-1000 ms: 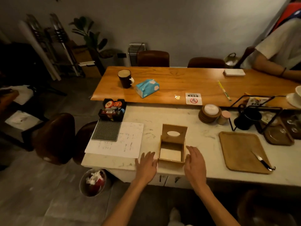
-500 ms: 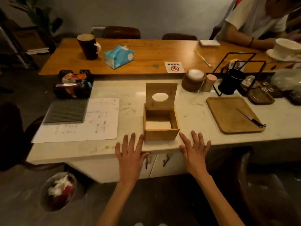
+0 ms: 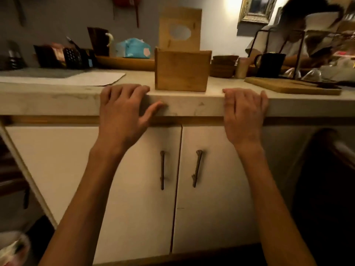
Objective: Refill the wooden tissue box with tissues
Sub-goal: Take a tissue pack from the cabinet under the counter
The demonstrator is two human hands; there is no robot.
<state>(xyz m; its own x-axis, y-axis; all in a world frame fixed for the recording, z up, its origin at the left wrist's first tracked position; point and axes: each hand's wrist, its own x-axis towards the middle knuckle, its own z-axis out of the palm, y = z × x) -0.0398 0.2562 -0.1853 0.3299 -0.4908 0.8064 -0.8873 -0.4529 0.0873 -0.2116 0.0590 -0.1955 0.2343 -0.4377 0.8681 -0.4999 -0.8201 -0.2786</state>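
The wooden tissue box (image 3: 180,71) stands near the front edge of the pale stone counter (image 3: 48,98), its lid (image 3: 180,29) with the oval slot tipped upright behind it. From this low angle the box's inside is hidden. My left hand (image 3: 123,112) holds the counter edge just left of the box, fingers bent over the top and thumb on the front face. My right hand (image 3: 244,114) holds the edge to the box's right. A blue tissue pack (image 3: 132,48) lies on the wooden table behind.
Two white cabinet doors with twig-like handles (image 3: 162,169) sit under the counter in front of me. A wooden cutting board (image 3: 288,86), a black mug (image 3: 269,64) and a paper sheet (image 3: 76,77) lie on the counter. A person (image 3: 288,35) sits at back right. A bin (image 3: 11,250) is at lower left.
My view has dropped from above the counter to below its top. Both hands moved from flat near the box to holding the counter's front edge.
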